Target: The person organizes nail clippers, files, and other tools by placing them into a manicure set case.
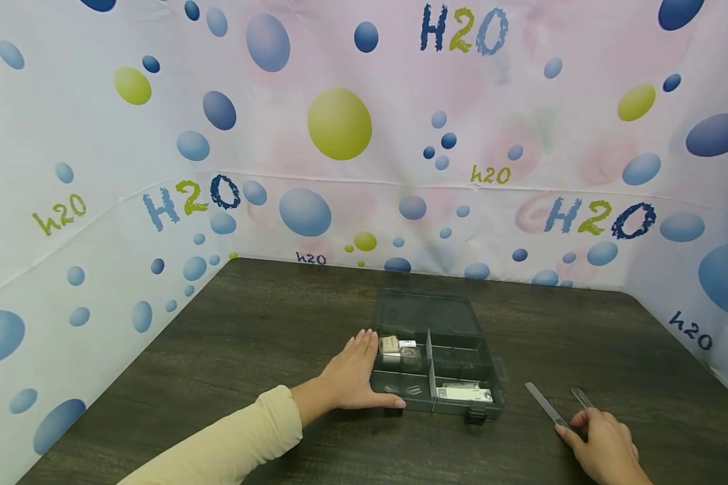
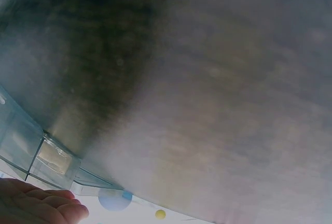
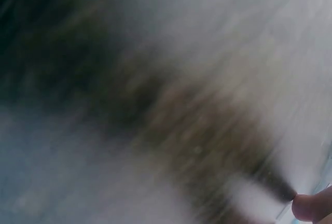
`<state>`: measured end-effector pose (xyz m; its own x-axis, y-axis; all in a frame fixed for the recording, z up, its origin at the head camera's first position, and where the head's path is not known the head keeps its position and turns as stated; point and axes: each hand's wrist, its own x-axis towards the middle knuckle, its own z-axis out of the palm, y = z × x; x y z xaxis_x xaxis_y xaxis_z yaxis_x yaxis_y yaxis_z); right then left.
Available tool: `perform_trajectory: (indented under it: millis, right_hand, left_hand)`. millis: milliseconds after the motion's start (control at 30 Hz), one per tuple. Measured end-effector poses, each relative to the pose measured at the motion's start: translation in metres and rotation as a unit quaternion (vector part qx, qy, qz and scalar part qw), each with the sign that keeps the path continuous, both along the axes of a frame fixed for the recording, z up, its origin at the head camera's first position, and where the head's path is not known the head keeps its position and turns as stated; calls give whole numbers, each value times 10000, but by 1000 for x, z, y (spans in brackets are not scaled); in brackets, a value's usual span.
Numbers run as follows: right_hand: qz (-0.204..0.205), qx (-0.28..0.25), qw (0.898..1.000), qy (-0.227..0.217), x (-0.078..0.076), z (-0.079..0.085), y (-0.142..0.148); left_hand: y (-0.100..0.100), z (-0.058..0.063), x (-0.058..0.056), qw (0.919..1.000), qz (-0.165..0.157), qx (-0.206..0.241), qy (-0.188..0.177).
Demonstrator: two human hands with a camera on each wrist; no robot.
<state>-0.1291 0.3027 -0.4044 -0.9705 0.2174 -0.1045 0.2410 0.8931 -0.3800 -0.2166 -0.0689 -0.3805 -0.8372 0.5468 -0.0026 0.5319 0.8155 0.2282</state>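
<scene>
A dark see-through plastic compartment box (image 1: 432, 364) rests on the table with its lid (image 1: 426, 313) raised at the back. My left hand (image 1: 353, 380) lies along the box's left side, fingers straight and thumb stretched across the front edge. Part of that hand (image 2: 39, 203) also shows beside the box in the left wrist view. To the right of the box, my right hand (image 1: 607, 444) pinches the near end of a thin flat grey strip (image 1: 544, 402) between thumb and finger. A narrow clear strip (image 1: 581, 396) extends past the fingers of the same hand, its near end hidden.
Beige and white small items (image 1: 391, 345) sit in the back left compartment, small clear pieces (image 1: 410, 390) in the front left, and a white flat piece (image 1: 464, 394) in the front right. A latch (image 1: 476, 413) sticks out in front. A patterned sheet (image 1: 340, 222) borders the dark table (image 1: 291, 296).
</scene>
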Motion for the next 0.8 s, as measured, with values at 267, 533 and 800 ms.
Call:
perform_trajectory:
  millis: [267,533,800]
  right_hand:
    - [229,108,9993,290,0,0,-2]
    - [589,238,9967,506,-4,0,1]
    - [773,305,9943,673,-13,3,6]
  left_hand:
    - [0,-1,0,10000,16,-21,9]
    - [0,-2,-1,10000,5,-15,4]
    - [0,-2,-2,10000,12,-39,11]
